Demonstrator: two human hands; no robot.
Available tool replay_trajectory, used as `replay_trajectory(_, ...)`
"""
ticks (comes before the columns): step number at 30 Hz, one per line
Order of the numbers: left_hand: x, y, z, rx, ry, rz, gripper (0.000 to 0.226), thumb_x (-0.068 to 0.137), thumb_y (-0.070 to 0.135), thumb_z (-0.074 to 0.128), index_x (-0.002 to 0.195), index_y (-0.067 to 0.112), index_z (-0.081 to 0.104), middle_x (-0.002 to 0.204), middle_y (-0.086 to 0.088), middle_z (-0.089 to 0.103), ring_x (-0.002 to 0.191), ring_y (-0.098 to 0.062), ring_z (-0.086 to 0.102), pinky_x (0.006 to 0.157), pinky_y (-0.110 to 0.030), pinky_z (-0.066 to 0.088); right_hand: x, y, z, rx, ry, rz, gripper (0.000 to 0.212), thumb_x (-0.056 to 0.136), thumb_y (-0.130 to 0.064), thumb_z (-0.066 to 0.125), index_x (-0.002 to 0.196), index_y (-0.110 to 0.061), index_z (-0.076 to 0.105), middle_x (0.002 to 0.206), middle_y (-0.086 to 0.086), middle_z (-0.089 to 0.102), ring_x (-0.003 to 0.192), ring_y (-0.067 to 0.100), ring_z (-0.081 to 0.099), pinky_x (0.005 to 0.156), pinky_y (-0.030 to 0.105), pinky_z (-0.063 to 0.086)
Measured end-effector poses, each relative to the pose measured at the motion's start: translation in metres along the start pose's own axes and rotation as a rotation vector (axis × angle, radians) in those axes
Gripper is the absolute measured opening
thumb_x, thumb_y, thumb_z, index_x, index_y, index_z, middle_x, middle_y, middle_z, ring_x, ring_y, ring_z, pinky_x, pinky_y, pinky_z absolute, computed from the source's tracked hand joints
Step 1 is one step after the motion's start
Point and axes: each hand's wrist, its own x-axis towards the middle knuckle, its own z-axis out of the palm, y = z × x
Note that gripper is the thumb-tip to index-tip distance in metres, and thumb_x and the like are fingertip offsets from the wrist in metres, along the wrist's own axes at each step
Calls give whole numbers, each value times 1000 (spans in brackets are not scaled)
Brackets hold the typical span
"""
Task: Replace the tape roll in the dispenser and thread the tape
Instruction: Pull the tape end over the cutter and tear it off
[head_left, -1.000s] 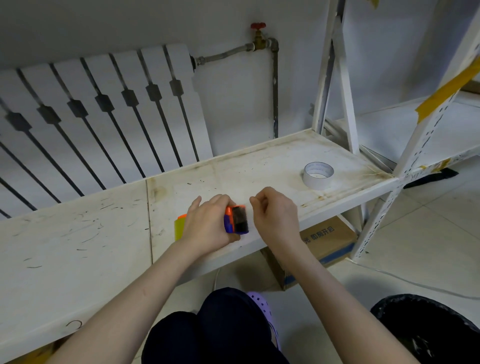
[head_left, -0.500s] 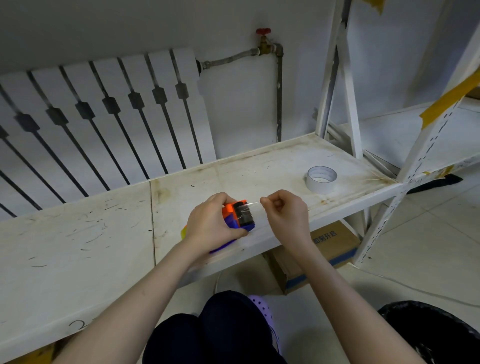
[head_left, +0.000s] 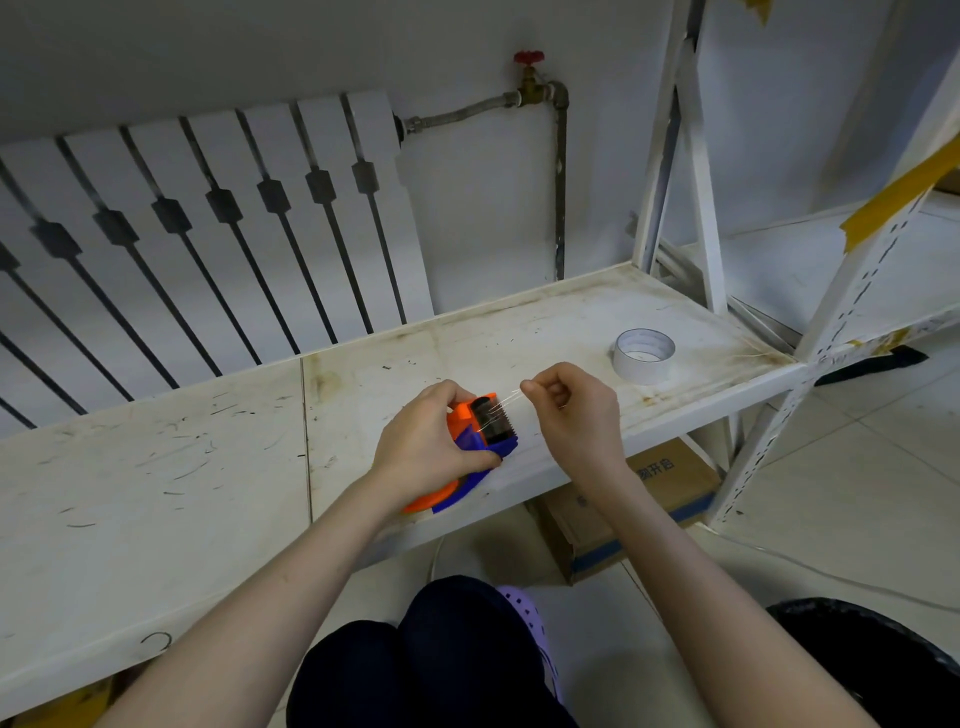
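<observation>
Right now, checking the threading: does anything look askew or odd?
The clear tape pinched by the right hand looks bunched into thin strands, not a flat band, over the dispenser in the left hand.

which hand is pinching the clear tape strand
The right hand: its fingertips pinch the thin clear tape strand pulled from the orange and blue tape dispenser, while the left hand grips the dispenser body.

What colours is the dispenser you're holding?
Orange and blue, with a black roller; the dispenser shows in the head view.
</observation>
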Motion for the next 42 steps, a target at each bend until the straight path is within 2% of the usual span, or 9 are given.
replay_trajectory(6,10,-5,-5,168,-78,58,59,62,51,76,112,30,53,109,11,59,95,-12,55,79,-31,46,0,20,9,46,-62,112,13,87,-27,65,82,-14,64,72,-2,65,72,15,63,67,23,52)
replay_trajectory(11,23,-15,-6,462,-258,120,52,61,46,71,108,31,56,103,8,62,100,-17,58,86,-37,33,-11,33,27,100,-137,246,16,86,-26,65,78,-12,66,67,0,67,65,14,66,72,36,59)
replay_trajectory(15,27,-25,4,558,-362,144,54,69,38,66,121,32,53,120,7,62,116,-18,56,112,-49,18,-17,42,40,94,-149,326,18,87,-25,64,78,-9,66,68,5,69,68,18,66,73,38,57)
replay_trajectory(19,24,-31,6,620,-340,250,64,74,32,68,131,19,44,132,0,49,122,-21,51,117,-47,11,-19,50,43,91,-153,357,18,89,-25,62,81,-9,66,68,4,69,66,17,64,70,35,55)
replay_trajectory(23,15,-46,4,659,-70,474,24,68,19,71,90,18,65,87,-1,62,85,-25,63,108,-46,34,-18,54,46,93,-150,370,18,89,-26,62,82,-10,65,67,2,68,67,18,65,67,32,54)
replay_trajectory(25,10,-52,4,682,-76,476,9,72,17,68,80,21,69,75,2,63,78,-22,64,109,-46,32,-18,56,47,91,-150,377,17,89,-25,62,82,-9,66,67,2,67,66,17,64,65,29,52)
replay_trajectory(31,10,-49,12,764,-97,403,16,83,21,57,93,24,69,84,4,66,90,-20,62,115,-43,17,-14,58,52,70,-161,393,18,90,-25,61,84,-9,65,70,5,68,65,15,61,58,21,45)
replay_trajectory(35,16,-46,14,780,-45,371,11,77,18,58,75,24,68,67,4,64,73,-20,61,92,-38,34,-9,59,52,57,-166,404,19,90,-27,60,84,-10,65,69,3,68,64,13,61,56,21,42)
replay_trajectory(42,22,-41,15,714,-56,293,14,79,15,46,74,20,58,69,1,61,76,-20,51,72,-30,26,-4,60,53,13,-215,413,17,89,-26,61,81,-11,65,75,7,70,73,20,66,64,27,50)
